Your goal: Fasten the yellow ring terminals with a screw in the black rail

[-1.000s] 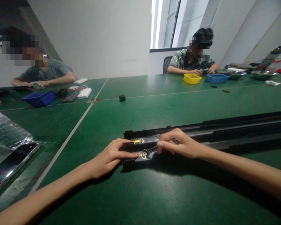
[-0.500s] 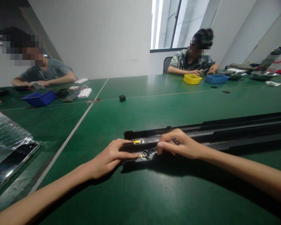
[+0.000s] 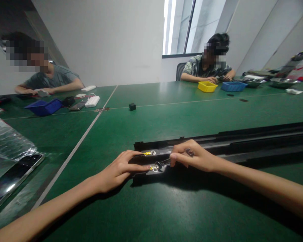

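My right hand (image 3: 192,156) is closed around a small metal wrench (image 3: 164,163), fingers and thumb pinching its shaft. The other end of the wrench shows above the palm. Its open jaw lies against the right side of a nut (image 3: 156,167) at the near side of a long black rail's left end (image 3: 138,181). With fingers stretched and apart, my left hand (image 3: 116,171) rests at that end, one fingertip pressing by the yellow cable lug (image 3: 150,168) at the nut. Another finger lies near a second yellow lug (image 3: 147,153), fixed under a farther nut (image 3: 153,152).
A phone (image 3: 15,181) and clear plastic packaging (image 3: 10,139) lie at the left. A small black cube (image 3: 132,106) stands mid-table. Across the table sit two people, near a dark blue bin (image 3: 44,107), a yellow bin (image 3: 207,87) and a blue bin (image 3: 233,86).
The wrench's jaw has shifted slightly right, so more of the near nut shows. Both hands stay in nearly the same place.
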Demonstrator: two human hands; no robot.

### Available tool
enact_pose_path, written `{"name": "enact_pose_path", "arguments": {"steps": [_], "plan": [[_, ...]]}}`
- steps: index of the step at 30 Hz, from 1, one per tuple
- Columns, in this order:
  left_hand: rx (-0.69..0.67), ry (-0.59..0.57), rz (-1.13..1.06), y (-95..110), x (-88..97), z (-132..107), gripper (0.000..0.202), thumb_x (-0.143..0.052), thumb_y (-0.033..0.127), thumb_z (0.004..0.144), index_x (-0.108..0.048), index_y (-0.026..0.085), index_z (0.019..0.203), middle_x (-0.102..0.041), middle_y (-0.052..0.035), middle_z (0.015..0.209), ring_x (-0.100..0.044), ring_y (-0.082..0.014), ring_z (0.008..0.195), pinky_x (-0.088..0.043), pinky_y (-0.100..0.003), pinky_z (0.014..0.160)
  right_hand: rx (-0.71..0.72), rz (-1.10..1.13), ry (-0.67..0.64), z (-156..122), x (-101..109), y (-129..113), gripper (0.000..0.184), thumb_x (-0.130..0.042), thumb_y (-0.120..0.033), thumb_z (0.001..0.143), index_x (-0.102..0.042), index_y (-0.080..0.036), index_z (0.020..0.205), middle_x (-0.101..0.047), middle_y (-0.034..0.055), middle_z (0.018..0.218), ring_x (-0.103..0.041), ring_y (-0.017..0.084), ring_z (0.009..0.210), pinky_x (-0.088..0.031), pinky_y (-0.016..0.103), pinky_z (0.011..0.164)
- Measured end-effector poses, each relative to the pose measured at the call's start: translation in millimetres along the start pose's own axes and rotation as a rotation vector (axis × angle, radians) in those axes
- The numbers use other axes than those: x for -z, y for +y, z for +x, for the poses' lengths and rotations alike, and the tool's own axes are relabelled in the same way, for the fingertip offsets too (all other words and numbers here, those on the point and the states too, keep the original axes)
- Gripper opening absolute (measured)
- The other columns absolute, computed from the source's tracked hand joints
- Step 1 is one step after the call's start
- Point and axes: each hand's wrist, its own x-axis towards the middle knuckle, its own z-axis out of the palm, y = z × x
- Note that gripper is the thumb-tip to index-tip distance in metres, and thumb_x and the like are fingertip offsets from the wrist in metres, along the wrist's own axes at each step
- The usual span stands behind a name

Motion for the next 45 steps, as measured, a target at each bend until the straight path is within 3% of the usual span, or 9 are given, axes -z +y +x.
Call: {"name": "enact_pose_path", "arguments": {"steps": [45], "plan": [[-0.007,0.003,-0.004,-1.7,-1.2,-1.7,0.043,-0.036,0.016,0.103,-0.058,0.040,0.131,-0.043,-0.0051,0.141,-0.042,-0.0291,0.123,-0.035,-0.049,0.104,0.002,0.014,0.010,-1.2,0.0,4.4,0.033,-0.060,-0.037,0.091,-0.071,-0.010,0.076,-0.064,0.0023,0.062,-0.050,0.006,0.046,-0.039,0.014,0.042]]}}
